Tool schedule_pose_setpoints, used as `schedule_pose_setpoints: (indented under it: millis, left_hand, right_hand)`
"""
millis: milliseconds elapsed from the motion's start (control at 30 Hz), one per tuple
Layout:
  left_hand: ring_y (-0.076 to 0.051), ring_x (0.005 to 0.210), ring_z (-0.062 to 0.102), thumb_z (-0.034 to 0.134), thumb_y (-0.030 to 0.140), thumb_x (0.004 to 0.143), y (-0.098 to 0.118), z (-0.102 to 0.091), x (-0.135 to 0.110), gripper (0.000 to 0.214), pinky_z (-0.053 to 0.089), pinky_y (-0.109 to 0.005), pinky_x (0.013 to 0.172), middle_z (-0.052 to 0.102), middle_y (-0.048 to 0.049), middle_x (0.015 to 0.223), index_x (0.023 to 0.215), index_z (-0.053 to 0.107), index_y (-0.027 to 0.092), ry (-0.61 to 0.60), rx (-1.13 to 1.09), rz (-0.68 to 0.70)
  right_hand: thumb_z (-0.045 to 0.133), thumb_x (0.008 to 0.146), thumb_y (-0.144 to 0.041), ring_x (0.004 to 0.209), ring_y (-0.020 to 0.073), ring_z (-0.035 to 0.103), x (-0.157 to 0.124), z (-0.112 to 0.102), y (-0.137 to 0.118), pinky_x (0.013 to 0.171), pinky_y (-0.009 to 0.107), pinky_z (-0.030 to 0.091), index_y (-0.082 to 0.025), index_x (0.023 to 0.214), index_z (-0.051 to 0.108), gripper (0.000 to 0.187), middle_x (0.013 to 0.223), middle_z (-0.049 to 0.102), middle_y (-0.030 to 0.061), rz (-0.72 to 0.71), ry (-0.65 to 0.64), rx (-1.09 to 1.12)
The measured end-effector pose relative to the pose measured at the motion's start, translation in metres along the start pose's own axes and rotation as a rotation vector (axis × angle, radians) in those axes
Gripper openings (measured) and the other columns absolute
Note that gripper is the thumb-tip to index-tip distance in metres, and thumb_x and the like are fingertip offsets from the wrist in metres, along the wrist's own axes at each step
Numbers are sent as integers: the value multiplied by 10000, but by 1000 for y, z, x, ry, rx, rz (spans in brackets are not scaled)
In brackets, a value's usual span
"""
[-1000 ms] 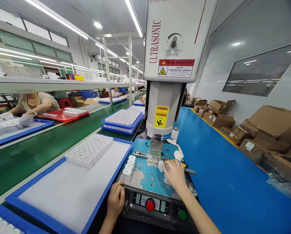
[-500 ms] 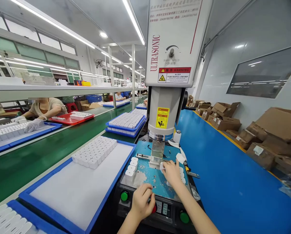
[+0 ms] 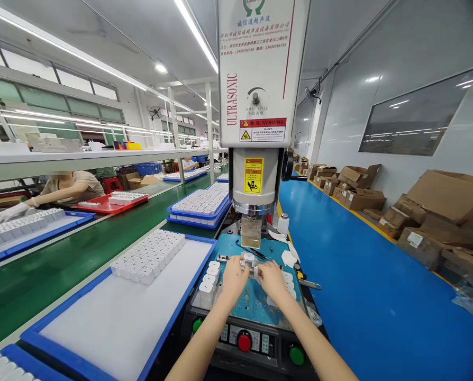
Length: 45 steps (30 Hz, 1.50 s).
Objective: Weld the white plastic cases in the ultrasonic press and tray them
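Under the raised clear press horn [image 3: 251,233] of an ultrasonic machine, a small white plastic housing [image 3: 249,257] sits at the metal fixture. My left hand [image 3: 234,276] is at its left side, fingers curled and closed against it. From the right, my right hand [image 3: 271,278] pinches another white housing [image 3: 256,272] close in front of the fixture; its fingers partly cover that piece. A short row of white housings [image 3: 208,280] stands on the blue machine plate left of my hands. More white housings [image 3: 289,283] line the right side, partly behind my right wrist.
A blue-rimmed tray [image 3: 176,312] with rows of housings lies on the left, beside the green conveyor belt [image 3: 97,233]. A red button [image 3: 244,341] and green buttons [image 3: 297,354] face me. A wrench [image 3: 310,284] juts out right. A gloved co-worker [image 3: 73,185] sits across the belt.
The horn has risen off the fixture. My left hand has moved forward from near the front panel to the fixture. My right hand stays close to it. The view has shifted slightly.
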State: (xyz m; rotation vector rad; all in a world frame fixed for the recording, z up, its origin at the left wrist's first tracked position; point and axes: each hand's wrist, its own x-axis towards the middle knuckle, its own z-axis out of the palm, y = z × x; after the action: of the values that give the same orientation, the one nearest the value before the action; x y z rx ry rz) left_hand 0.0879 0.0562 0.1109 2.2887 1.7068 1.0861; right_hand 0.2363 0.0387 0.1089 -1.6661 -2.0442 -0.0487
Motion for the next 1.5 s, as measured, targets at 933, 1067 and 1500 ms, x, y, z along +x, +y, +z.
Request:
schedule_pose_setpoints:
  millis: [933,1067,1500]
  left_hand:
    - [-228,968,633,543,360,837,4,46,46,319,426,-282,803,641,-129,1025,1056,525,129,-110,68,-212]
    - [-219,991,627,537,373,839,1,38,48,313,419,-275,816,660,-111,1029,1057,535,149,-68,32,-234]
    - [-246,1052,594,482,344,863,-17,-9,34,393,396,-337,904,621,-134,1172,1198,502,139,-31,98,-228]
  right_hand:
    - [479,830,-91,1000,231,633,-69,27,-49,820,319,509,-269,956,729,331,1128,674,46,146,52,186]
    - [476,820,-115,994,227,641,-67,11,-43,809,308,517,-277,931,735,325,1106,683,32,132,66,256]
    - [467,816,-175,971,222,661,34,-19,30,787,307,529,-227,938,724,290,1078,701,40,182,-10,349]
